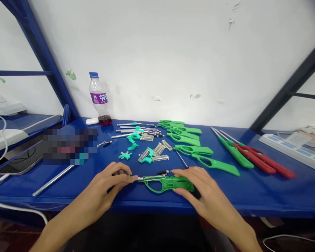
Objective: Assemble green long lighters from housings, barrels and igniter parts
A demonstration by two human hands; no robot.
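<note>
Left grip (110, 182) apparently pinches 1 rod (140, 179); right grip (201, 184) holds 1 green casing (173, 183).

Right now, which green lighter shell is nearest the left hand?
The green lighter shell between the left hand and the right hand, which holds it. The other green shells lie farther back, with no hand on them.

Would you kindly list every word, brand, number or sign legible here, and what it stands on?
"芬": purple label of the drink bottle; the next character is only partly visible.
Label's smaller print: too small to read.
Any print on the right-hand power strip: too blurred.
</note>
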